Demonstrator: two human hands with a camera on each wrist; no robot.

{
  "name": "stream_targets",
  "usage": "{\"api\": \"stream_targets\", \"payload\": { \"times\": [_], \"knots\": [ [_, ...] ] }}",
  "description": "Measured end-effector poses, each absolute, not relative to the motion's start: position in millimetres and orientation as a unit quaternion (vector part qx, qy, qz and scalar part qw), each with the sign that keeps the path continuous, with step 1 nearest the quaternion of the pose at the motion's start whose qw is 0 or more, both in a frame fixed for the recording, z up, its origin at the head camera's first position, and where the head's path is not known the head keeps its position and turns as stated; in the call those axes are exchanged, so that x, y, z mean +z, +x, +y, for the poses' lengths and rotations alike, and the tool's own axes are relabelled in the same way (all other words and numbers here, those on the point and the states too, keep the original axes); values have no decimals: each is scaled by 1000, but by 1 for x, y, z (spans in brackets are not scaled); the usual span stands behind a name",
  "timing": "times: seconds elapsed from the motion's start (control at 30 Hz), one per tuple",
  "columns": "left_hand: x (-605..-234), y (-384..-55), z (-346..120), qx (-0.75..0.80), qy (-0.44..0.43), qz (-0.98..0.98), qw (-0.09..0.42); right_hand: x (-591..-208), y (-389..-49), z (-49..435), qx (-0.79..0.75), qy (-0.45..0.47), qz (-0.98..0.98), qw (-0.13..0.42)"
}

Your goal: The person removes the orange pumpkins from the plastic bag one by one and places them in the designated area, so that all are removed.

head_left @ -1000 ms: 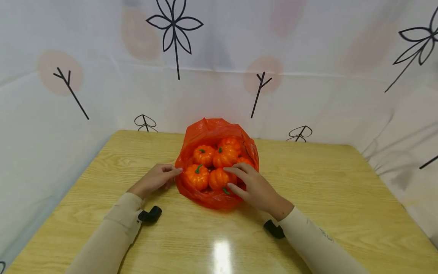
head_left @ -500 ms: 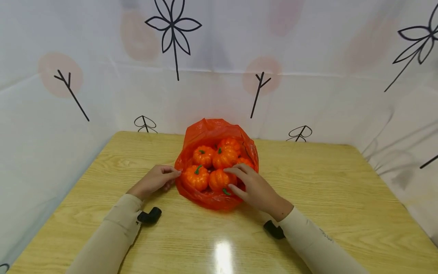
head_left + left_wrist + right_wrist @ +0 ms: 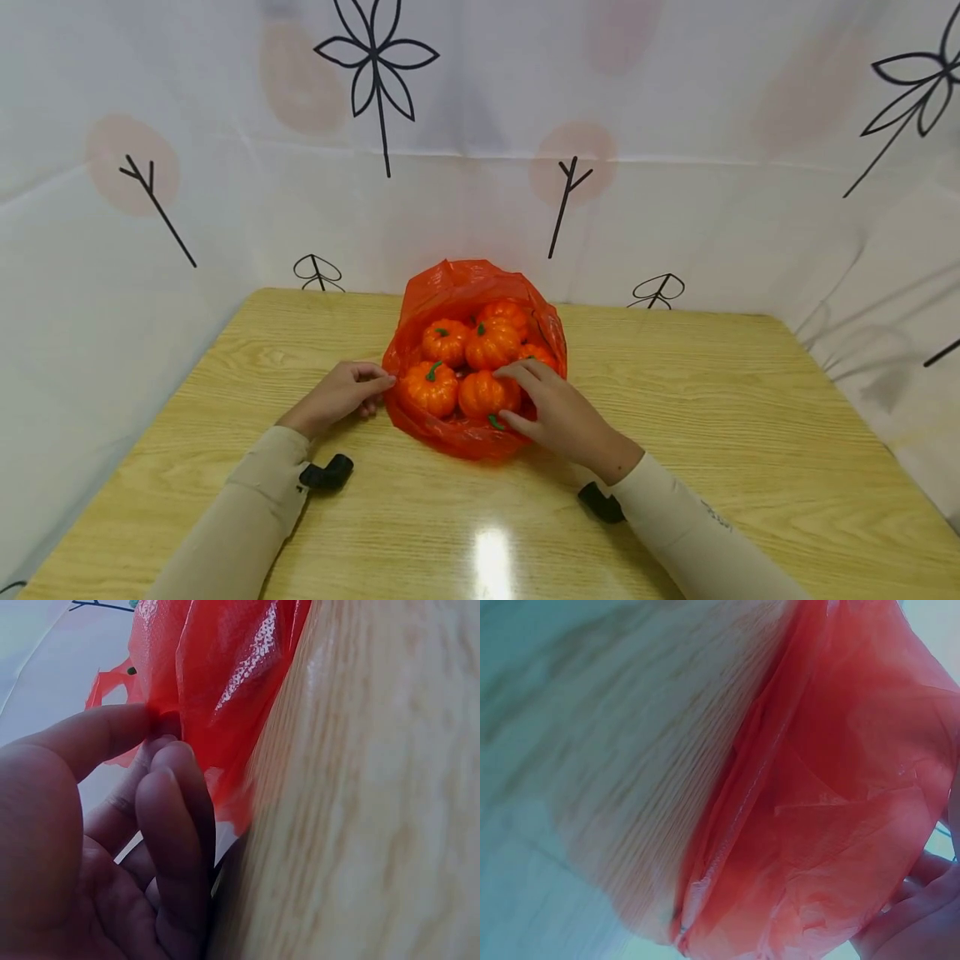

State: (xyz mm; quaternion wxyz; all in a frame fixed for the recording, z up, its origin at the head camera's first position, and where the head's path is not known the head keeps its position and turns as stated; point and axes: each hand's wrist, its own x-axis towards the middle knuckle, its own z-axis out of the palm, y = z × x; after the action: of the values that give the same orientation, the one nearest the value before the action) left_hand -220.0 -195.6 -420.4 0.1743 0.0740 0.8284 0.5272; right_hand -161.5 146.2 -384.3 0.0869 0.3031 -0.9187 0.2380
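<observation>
In the head view a red plastic bag point(image 3: 442, 287) stands with its mouth facing me, several small orange toy pumpkins with green stems inside. My left hand point(image 3: 341, 397) pinches the left edge of the bag; the left wrist view shows the thumb and index finger point(image 3: 112, 733) meeting at the red film. Over the right rim, my right hand point(image 3: 558, 414) has its thumb and fingers around the right side of the front pumpkin point(image 3: 480, 393), whose stem points down toward me. Only part of the right hand shows in the right wrist view, at the edge of the bag point(image 3: 817, 810).
Everything stands on a light wooden table point(image 3: 675, 400). A white cloth point(image 3: 465, 200) with black plant drawings hangs behind it and along the sides. Beneath the left sleeve a black wrist mount point(image 3: 327, 473) sticks out, with another mount point(image 3: 601, 502) by the right sleeve.
</observation>
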Motion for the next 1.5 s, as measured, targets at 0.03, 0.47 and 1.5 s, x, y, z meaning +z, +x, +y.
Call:
{"api": "stream_targets", "payload": {
  "times": [0.03,0.47,1.5],
  "knots": [
    [-420,-220,-195,528,71,828,175,-384,-161,146,237,302,-919,86],
    [-420,-219,-196,522,82,831,174,-382,-161,150,197,336,-916,95],
    [-419,-219,-195,527,74,829,171,-362,-166,167,216,357,-889,189]
  ]
}}
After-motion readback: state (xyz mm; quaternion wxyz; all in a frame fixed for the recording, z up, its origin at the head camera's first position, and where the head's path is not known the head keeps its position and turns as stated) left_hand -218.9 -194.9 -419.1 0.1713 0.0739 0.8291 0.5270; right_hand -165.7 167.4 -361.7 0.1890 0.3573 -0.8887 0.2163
